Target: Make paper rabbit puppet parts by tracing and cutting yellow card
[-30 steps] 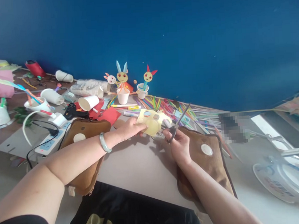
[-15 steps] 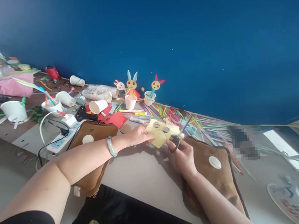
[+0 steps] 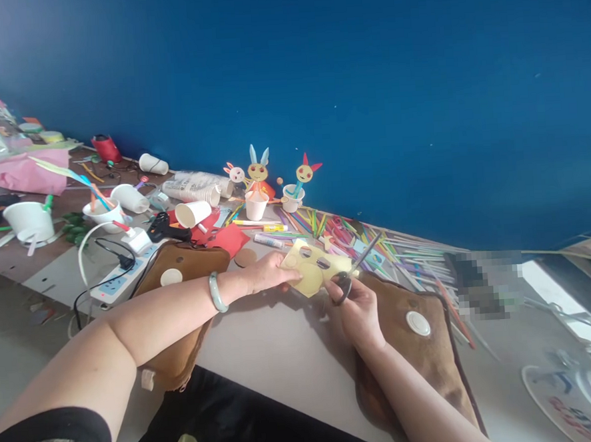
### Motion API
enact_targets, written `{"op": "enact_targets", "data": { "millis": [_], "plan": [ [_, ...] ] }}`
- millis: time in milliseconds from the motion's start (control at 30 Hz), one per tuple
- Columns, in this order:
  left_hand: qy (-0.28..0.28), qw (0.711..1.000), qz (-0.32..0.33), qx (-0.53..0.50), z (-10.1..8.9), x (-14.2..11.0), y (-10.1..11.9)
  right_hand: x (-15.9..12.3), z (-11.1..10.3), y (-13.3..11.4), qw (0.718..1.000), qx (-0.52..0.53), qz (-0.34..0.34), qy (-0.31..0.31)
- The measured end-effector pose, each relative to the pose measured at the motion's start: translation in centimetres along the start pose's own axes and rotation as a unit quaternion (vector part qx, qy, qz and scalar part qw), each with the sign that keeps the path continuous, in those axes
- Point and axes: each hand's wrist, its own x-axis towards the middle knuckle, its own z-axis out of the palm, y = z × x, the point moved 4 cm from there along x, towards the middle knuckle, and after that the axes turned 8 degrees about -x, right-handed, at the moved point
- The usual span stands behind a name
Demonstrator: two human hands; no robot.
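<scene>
My left hand [image 3: 268,272] pinches the left edge of a pale yellow sheet of paper [image 3: 312,281], which has round holes cut through it and a circle outlined near its lower corner. In my right hand [image 3: 360,310] is a pair of scissors [image 3: 365,255]; its dark handles are round my fingers and the blades point up and away to the right. The scissors sit at the right side of the sheet, and I cannot tell whether the blades touch it. Both hands are held above the table [image 3: 277,342].
Brown cushions lie under my left forearm [image 3: 163,309] and beside my right arm [image 3: 408,347]. Behind are paper-cup rabbit figures [image 3: 257,203], scattered coloured sticks [image 3: 402,254], and red paper [image 3: 229,238]. A glue gun [image 3: 166,227] and power strip [image 3: 121,278] stand left. A blue wall [image 3: 368,96] closes the back.
The view has shifted slightly. My hands still hold the sheet and the scissors; the sheet now shows a little flatter toward me, with its outlined circle clearer.
</scene>
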Motion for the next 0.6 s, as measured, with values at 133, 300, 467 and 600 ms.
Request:
{"op": "enact_targets", "data": {
  "millis": [133,300,467,600],
  "plan": [
    [0.0,0.998,0.023,-0.058,-0.4,1.2,-1.7,-0.1,0.1,-0.4,1.0,-0.002,0.009,-0.002],
    [0.01,0.993,0.029,-0.114,-0.5,1.1,-1.6,-0.1,0.2,-0.1,1.0,0.002,0.03,-0.006],
    [0.0,0.981,0.045,-0.191,0.2,0.9,-2.0,0.3,0.4,1.2,0.993,0.099,0.059,-0.01],
    [-0.039,0.971,0.036,-0.231,1.1,0.7,-2.6,0.3,0.9,0.8,0.974,0.202,0.106,0.01]
  ]
}}
